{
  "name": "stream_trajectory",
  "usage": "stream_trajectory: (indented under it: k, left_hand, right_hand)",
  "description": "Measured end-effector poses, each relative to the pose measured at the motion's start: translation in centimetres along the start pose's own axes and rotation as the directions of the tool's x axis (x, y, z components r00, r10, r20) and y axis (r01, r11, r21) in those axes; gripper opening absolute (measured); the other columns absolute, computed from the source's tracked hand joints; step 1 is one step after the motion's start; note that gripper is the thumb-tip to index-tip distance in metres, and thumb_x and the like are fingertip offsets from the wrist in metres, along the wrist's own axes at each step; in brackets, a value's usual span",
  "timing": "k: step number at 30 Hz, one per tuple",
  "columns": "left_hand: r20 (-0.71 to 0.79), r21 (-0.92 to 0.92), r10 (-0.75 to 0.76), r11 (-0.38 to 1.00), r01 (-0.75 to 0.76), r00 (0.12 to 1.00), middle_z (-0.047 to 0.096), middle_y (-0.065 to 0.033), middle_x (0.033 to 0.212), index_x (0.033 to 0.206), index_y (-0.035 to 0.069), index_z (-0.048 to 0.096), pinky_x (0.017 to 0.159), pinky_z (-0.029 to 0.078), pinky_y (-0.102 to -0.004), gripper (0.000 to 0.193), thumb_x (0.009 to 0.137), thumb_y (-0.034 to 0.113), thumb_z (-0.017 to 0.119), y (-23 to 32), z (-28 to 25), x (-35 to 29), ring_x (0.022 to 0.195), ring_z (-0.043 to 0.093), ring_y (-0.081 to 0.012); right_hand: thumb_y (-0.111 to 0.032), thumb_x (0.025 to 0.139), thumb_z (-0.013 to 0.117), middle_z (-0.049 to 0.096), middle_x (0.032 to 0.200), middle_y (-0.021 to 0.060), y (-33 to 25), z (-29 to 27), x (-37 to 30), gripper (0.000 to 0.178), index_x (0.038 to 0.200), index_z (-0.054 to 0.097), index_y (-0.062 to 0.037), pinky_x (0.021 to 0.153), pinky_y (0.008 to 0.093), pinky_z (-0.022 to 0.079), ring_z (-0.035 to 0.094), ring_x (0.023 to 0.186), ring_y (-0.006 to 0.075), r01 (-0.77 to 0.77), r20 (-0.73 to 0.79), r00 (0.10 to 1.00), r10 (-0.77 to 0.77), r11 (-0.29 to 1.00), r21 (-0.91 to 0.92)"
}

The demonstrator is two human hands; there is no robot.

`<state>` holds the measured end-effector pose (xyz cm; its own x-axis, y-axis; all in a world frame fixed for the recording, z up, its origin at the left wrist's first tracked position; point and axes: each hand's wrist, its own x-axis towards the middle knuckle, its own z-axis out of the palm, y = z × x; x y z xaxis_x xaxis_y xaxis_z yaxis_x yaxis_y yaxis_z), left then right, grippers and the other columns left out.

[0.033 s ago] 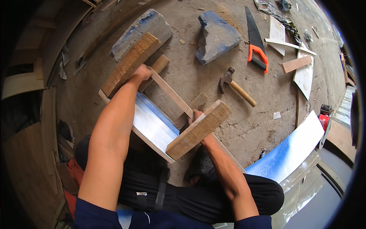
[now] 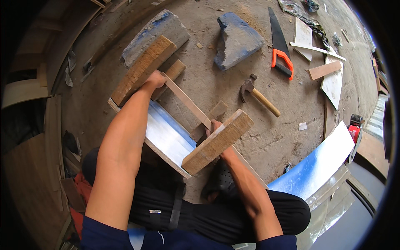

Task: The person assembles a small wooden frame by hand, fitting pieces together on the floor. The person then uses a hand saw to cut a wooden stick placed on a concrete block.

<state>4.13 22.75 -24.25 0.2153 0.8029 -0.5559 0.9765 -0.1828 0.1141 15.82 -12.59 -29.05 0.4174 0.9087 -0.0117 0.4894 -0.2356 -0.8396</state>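
The head view looks from the left of two fisheye cameras worn side by side on the person's head, facing steeply down past the bare forearms [image 2: 118, 154] to the fingers [image 2: 158, 79] and the floor [image 2: 191, 93] beyond. It sits close: the forearms loom large, the saw [image 2: 280, 37] lies farther off, and edges bend toward the margins.

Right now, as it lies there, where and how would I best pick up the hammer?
Probably by the wooden handle, toward its free end, coming down from above and the right. It is slim and straight, lies on the floor, and slants toward the lower right, while the bulkier metal head sits at the far end.
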Motion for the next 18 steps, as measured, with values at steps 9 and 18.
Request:
stream_trajectory:
  k: [9,18]
  left_hand:
    - [0.025,0.033,-0.002,0.999,0.001,1.000,0.069,-0.0149,0.090,0.113,0.006,0.067,0.065,0.051,-0.0377,0.040,0.079,0.027,0.068,0.5,-0.2,-0.4,0.070,0.066,-0.0243]
    - [-0.050,0.105,-0.014,0.994,0.019,0.999,0.068,-0.0187,0.099,0.113,0.003,0.065,0.069,0.054,-0.0394,0.040,0.082,0.028,0.066,-0.1,0.9,0.7,0.076,0.068,-0.0274]
  right_hand:
    - [-0.009,0.087,0.063,0.046,0.086,0.0192,1.8,1.2,-0.6,0.031,0.110,0.045,-0.0007,0.064,0.0436,0.041,0.051,0.074,0.0341,-0.001,0.026,1.000,0.002,0.999,-0.048]
    - [-0.009,0.088,0.064,0.047,0.082,0.0190,1.5,1.0,-0.7,0.030,0.110,0.046,0.0007,0.061,0.0417,0.041,0.051,0.070,0.0309,0.005,-0.002,1.000,-0.005,1.000,-0.010]
